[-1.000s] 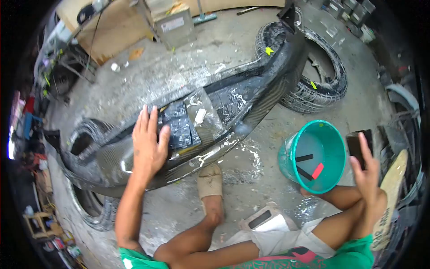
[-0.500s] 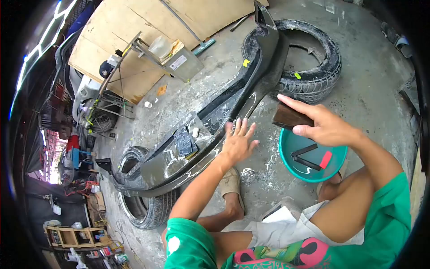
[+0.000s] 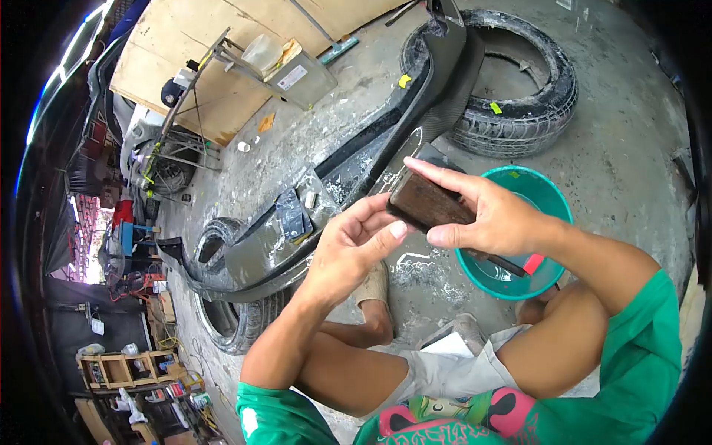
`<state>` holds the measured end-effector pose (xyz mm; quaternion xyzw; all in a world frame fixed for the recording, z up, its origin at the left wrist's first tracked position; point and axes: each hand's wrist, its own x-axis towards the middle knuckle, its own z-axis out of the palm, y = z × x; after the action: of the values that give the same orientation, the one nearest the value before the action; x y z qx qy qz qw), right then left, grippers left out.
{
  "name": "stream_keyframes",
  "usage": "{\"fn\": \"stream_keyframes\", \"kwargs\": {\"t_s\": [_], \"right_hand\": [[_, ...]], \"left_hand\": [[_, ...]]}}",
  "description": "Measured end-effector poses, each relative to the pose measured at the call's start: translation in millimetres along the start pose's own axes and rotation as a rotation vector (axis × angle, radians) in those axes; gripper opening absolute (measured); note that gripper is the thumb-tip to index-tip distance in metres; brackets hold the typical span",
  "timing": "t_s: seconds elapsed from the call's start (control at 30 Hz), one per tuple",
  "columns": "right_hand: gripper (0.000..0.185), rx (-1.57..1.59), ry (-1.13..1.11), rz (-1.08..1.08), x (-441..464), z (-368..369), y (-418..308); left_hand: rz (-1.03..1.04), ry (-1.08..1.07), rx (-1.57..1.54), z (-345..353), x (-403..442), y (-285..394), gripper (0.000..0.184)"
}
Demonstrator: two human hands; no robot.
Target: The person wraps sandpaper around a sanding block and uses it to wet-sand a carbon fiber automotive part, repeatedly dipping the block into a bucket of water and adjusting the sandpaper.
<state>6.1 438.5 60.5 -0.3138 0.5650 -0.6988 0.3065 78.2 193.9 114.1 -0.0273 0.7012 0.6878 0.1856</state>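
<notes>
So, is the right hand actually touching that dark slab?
Touching. The head view shows the right hand gripping the dark slab, fingers along its far edge and thumb against its near edge.

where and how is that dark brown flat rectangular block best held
Probably by the two long edges of the dark brown flat rectangular block, coming from the right, thumb on the near edge and fingers along the far one. It looks narrow enough to span, and the right hand holds it about so, leaving much of the broad face uncovered. The left hand is at the opposite end.
</notes>
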Motion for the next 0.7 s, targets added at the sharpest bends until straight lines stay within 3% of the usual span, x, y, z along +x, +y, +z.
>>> {"fn": "stream_keyframes", "kwargs": {"t_s": [0.13,0.2,0.23,0.27,0.33,0.47,0.7], "right_hand": [[0.109,-0.128,-0.018,0.076,-5,10,-10],[0.114,-0.124,0.048,-0.041,-6,10,-1],[0.119,0.040,0.063,0.005,-6,10,-1],[0.117,0.095,0.119,0.034,-8,9,-4],[0.113,-0.099,0.205,-0.028,-9,0,-14],[0.094,0.139,0.459,0.217,-15,-11,-43],[0.074,0.256,0.458,0.385,-27,-26,-33]], "left_hand": [[-0.065,0.063,-0.014,5,1,-12,0.047],[-0.029,0.039,-0.028,4,8,-17,0.039],[0.026,0.037,-0.099,8,8,-8,0.034],[0.033,0.023,-0.097,0,12,-11,0.029],[0.089,0.070,-0.057,-10,15,-12,0.028],[0.112,0.155,-0.113,-25,15,-6,0.028],[0.168,0.245,-0.142,-41,7,-6,0.031]]}}
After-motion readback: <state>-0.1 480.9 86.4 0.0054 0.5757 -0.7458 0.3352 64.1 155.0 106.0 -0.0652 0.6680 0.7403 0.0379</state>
